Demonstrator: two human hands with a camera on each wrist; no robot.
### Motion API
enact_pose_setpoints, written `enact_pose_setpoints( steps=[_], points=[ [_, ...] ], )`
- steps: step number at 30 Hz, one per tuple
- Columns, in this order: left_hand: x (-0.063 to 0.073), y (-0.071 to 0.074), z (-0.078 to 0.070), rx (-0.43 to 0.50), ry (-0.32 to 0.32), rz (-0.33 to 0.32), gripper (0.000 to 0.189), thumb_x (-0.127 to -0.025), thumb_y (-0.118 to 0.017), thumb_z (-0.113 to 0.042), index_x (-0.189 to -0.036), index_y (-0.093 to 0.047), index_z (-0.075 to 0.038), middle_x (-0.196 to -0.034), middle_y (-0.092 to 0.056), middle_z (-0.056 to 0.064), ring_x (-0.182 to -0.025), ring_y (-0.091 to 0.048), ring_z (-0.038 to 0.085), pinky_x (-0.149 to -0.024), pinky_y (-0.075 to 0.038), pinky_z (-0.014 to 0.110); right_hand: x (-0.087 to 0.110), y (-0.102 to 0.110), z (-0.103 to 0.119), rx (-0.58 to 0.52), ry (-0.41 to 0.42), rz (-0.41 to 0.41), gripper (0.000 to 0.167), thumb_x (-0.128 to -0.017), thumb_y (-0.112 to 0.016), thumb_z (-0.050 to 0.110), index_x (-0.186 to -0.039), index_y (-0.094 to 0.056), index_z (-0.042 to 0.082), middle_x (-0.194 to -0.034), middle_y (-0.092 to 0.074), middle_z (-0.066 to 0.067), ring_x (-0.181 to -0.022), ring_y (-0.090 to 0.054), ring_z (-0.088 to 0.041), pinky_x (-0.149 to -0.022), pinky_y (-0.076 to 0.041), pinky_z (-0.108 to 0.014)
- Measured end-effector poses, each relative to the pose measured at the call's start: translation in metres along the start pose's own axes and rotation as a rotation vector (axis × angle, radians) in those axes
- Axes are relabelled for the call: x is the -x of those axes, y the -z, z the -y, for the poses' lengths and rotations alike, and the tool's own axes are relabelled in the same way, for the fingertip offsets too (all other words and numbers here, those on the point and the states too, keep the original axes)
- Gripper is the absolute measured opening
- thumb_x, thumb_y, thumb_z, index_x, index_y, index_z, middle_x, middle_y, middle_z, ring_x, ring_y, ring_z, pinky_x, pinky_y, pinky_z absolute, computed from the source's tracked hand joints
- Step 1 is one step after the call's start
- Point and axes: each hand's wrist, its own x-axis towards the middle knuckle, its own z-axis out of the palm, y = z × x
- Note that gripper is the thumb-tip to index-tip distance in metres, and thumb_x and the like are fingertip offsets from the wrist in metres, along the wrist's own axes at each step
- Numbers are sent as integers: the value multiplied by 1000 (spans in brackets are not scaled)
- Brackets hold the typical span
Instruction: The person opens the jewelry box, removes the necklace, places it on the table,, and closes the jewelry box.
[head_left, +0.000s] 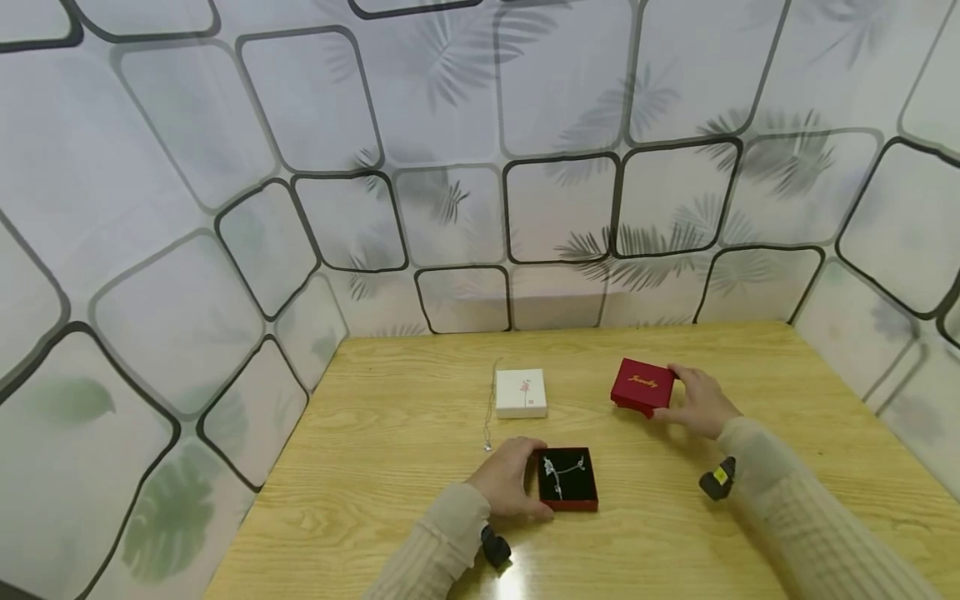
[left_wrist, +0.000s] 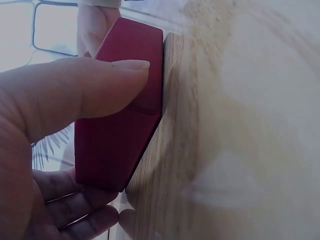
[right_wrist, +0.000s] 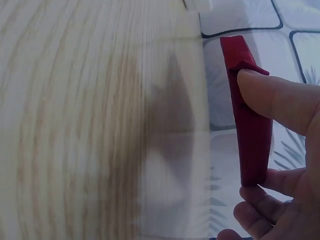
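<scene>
My left hand (head_left: 508,478) grips the red jewelry box base (head_left: 573,506) from its left side, thumb at the near edge and fingers at the far edge. Inside, on black lining, lies a silver chain with a charm (head_left: 555,475). The left wrist view shows the thumb (left_wrist: 115,82) against the box's red side wall (left_wrist: 107,150), which stands on the wood. Farther right, my right hand (head_left: 699,404) pinches the red lid (head_left: 633,379), which bears gold lettering. In the right wrist view the lid (right_wrist: 251,135) is off the table, between thumb and fingers.
A small white box (head_left: 517,396) with a pink flower print sits toward the back of the wooden table (head_left: 397,417). Along its left side lies a thin silver necklace (head_left: 491,408), its pendant toward me. Patterned curtain (head_left: 562,208) surrounds the table's back and sides.
</scene>
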Motion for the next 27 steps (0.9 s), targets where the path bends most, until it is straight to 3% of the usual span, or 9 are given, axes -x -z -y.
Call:
enact_pose_setpoints(
  steps=[10,27],
  points=[
    [-1,-1,0,-4,1,3,94,-68,-87,-44,-143,-41,-11,-138,-47,2,-128,-42,18,-106,-37,33,-11,-9,-14,0,-36,61,103,-78,-78,44,-141,-25,-17,-135,-33,-43,-122,-32,-58,-98,-31,-68],
    [-2,-1,0,-15,-14,3,93,-69,-86,-43,-142,-41,-10,-138,-47,2,-128,-42,19,-106,-38,33,-15,-14,-11,2,-104,121,101,-80,-77,37,-139,-21,-23,-134,-31,-46,-122,-31,-59,-100,-29,-66]
  ],
)
